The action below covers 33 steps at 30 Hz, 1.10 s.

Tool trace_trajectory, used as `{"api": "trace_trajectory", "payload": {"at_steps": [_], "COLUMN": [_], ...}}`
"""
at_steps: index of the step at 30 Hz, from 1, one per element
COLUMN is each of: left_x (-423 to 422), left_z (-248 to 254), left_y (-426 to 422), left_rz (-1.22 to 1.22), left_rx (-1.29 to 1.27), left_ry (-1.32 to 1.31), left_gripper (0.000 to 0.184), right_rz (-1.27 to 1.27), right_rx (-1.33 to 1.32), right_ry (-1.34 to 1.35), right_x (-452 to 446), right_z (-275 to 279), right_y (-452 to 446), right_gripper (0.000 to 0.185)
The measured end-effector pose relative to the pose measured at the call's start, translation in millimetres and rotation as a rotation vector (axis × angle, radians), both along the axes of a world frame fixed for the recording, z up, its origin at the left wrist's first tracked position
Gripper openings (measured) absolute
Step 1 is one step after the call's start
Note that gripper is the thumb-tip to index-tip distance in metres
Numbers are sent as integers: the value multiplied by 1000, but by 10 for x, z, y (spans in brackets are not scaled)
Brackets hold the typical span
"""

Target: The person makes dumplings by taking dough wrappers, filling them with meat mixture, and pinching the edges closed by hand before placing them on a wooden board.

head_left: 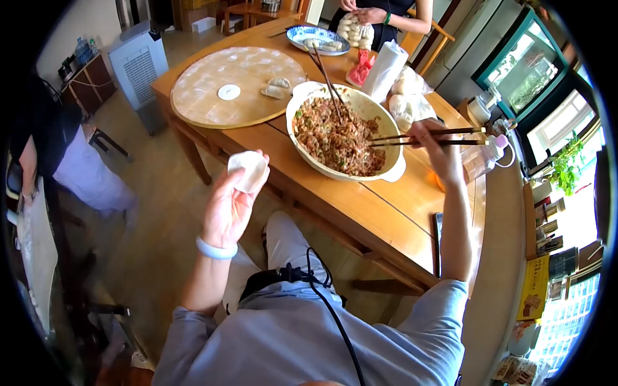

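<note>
Indoors, wooden table [335,164] — tiled floor [167,186]

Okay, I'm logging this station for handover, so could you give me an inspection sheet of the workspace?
Surface: wooden table, round board dusted white
Things in use: bowl of minced mixture, leaning chopsticks in it; two folded dumplings on the board
Clutter: dark flat object near the table edge; blue-and-white plate; white roll
Hands: left hand holds a thin wrapper; right hand holds more chopsticks, tips at the mixture
Cables: dark cord down the wearer's shirt
Surroundings: person across the table, person at left; floor unit
</note>
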<state>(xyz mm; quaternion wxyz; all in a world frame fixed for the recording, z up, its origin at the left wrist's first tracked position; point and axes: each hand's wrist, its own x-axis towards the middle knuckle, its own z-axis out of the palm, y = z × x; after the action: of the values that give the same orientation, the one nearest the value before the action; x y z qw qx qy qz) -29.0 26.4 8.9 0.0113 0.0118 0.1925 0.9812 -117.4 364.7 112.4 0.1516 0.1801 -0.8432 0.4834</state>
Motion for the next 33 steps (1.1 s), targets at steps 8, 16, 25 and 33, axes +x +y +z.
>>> {"api": "trace_trajectory", "payload": {"at_steps": [8,16,25,33], "left_x": [-266,-362,-400,-401], "left_z": [267,261,314,295], "left_y": [91,223,260,315], "left_rz": [-93,-149,-157,-156], "left_rx": [62,41,-26,-49], "left_ry": [36,14,12,0], "left_gripper": [37,39,36,35], "right_rz": [-49,-58,13,-74], "right_rx": [176,149,-113,4], "right_ry": [27,59,-271,-293], "right_x": [-110,-616,-523,-262], "right_z": [82,-319,-216,-73], "right_y": [133,246,485,328], "right_gripper": [14,14,23,26]}}
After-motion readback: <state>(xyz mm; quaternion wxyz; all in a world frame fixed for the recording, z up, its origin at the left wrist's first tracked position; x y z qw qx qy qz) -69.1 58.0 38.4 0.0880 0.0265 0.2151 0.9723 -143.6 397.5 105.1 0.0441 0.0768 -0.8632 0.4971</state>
